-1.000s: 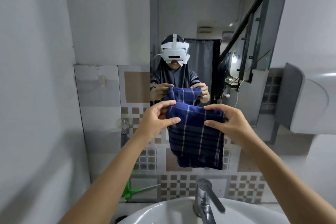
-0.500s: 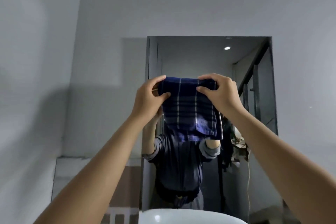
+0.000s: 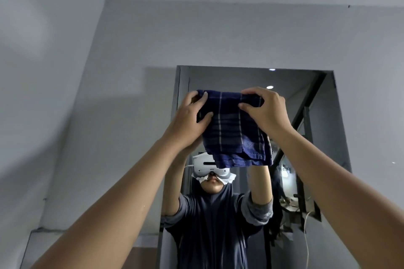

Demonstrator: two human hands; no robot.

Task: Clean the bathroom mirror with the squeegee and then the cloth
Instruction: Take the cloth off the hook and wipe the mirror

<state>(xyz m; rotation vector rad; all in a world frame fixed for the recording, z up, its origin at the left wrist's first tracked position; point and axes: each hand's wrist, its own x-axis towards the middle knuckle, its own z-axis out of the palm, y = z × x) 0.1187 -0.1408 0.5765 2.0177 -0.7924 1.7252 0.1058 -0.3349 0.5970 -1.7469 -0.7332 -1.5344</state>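
A folded dark blue checked cloth (image 3: 235, 135) hangs in front of the upper part of the tall wall mirror (image 3: 306, 98). My left hand (image 3: 189, 119) grips its top left corner, thumb over the front. At the top right corner, my right hand (image 3: 265, 111) pinches the cloth's upper edge. Both arms are raised high. Whether the cloth touches the glass I cannot tell. The mirror reflects a person with raised arms and a headset. No squeegee is in view.
Plain grey walls surround the mirror, with a corner (image 3: 102, 0) at the upper left. A tiled band (image 3: 140, 255) starts low on the left wall. A stair rail (image 3: 303, 111) and ceiling lights show in the reflection.
Both hands have lifted the cloth from chest height above the basin to the top of the mirror. My view has tilted upward, so the basin and tap have dropped out of sight.
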